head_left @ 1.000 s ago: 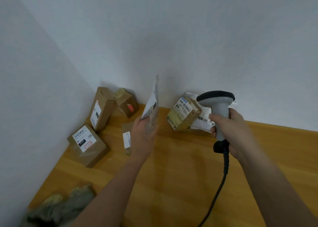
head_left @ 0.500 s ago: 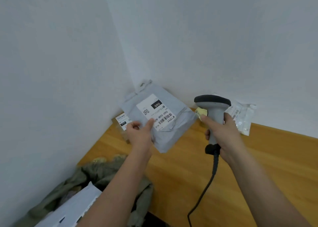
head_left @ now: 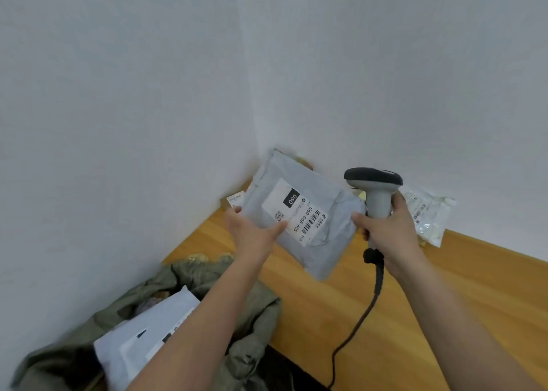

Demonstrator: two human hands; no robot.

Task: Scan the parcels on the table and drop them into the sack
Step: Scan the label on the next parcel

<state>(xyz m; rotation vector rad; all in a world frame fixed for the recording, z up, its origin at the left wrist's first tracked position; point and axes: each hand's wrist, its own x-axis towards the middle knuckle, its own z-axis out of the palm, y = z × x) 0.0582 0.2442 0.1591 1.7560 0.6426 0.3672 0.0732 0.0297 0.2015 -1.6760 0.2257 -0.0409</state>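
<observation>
While the grey plastic mailer bag (head_left: 308, 221) is held label-up above the wooden table (head_left: 444, 301), a scan is being lined up.

Since a second ago the mailer has been turned from edge-on to face the grey handheld scanner (head_left: 375, 195), so its barcode can be read. It is pinched at its edge by the left hand (head_left: 252, 230); the scanner's handle is wrapped by the right hand (head_left: 385, 227). Below, the olive fabric sack (head_left: 207, 278) already holds a white parcel (head_left: 145, 331). A clear plastic packet (head_left: 427, 215) and cardboard boxes (head_left: 234, 199) are left by the wall.
</observation>
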